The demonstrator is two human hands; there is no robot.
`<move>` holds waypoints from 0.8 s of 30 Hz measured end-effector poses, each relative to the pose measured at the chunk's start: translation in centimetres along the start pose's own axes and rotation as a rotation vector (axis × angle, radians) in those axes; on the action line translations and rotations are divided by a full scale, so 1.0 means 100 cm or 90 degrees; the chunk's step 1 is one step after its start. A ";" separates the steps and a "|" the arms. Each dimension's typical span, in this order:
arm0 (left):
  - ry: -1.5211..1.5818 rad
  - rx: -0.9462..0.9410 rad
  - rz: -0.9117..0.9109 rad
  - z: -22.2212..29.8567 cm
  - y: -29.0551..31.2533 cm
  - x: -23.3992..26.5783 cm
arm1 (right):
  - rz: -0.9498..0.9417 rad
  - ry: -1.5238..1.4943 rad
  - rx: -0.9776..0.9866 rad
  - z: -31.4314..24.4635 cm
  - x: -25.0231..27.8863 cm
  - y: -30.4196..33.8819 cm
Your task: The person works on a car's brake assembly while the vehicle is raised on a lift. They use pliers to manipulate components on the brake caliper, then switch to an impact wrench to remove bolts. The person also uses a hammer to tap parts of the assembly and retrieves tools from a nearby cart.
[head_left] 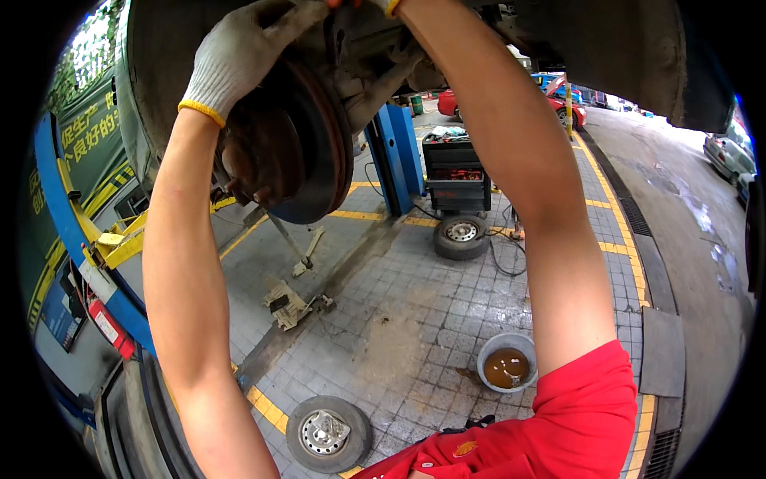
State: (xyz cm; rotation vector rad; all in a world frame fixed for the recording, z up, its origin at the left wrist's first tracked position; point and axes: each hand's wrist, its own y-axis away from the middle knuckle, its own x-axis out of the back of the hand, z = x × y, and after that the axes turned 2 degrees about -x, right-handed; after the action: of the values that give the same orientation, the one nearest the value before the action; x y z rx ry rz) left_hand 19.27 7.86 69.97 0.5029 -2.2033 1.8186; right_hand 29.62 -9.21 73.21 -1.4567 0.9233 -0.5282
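Rust-brown round metal brake disc (327, 152) sits exposed below white-gloved left hand (243, 56); right hand (385, 4) mostly cropped, both grips can't tell. Removal looks done: silver-rimmed black wheel (313, 432) lies flat; refitting seemingly remains.

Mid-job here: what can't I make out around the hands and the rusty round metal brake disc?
Head view, right hand: mostly cut off by the top edge; grip unseen.
Head view, small orange object between the hands: cut off by the top edge; kind unclear.
Head view, brake disc: partly hidden by the left hand in its white knit glove.
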 end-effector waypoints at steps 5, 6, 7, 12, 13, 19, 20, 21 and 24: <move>0.070 0.084 0.035 0.032 0.005 0.006 | 0.137 0.066 0.087 0.034 -0.006 -0.026; 0.069 0.078 0.039 0.031 0.005 0.006 | 0.115 0.050 0.062 0.032 -0.003 -0.022; 0.082 0.059 0.044 0.027 0.005 0.005 | 0.094 0.036 0.038 0.029 -0.002 -0.018; 0.116 0.027 0.045 0.022 0.005 0.001 | 0.059 -0.068 0.033 0.012 -0.003 0.005; 0.107 0.028 0.045 0.022 0.005 0.001 | 0.047 -0.081 0.024 0.008 -0.002 0.011; 0.116 0.043 0.037 0.027 0.007 0.003 | 0.055 -0.095 0.025 0.019 -0.004 -0.001; 0.117 0.046 0.037 0.026 0.007 0.003 | 0.027 -0.089 0.022 0.017 -0.003 0.000; 0.118 0.050 0.038 0.026 0.007 0.002 | -0.001 -0.084 0.019 0.015 -0.003 -0.001; 0.110 0.042 0.040 0.022 0.009 -0.001 | -0.041 -0.155 0.046 0.025 -0.011 -0.002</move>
State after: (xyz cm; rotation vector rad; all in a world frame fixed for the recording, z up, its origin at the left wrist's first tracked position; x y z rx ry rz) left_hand 19.03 5.86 68.73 0.2805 -2.0721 1.8953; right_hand 30.97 -6.83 73.30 -1.4517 0.6608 -0.4170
